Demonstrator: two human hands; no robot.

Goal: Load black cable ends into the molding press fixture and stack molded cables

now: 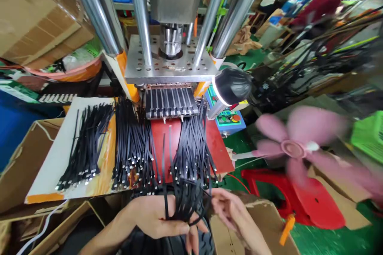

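While several loose lots of black cable lie on the counter (161, 125), the step in hand appears to be gathering or straightening one bundle of cables (184, 201) between the person's two hands, low in front of the body and just off the near edge. The left hand (157, 217) reaches in from the left, thumb laid across the bundle and fingers curled beneath, so it is closed around the strands, with one cable standing up apart beside the thumb. The right hand (229, 207) comes from the lower right with bent fingers close together at the bundle's far side; blur and overlap make it hard to tell whether it pinches a strand or only touches one. The next move seems to call for a firm left grip and light right fingertips, so that the strands do not tangle. Beyond the hands, a row of cables lies across a fixture (170, 105) beneath the press plate (176, 72).
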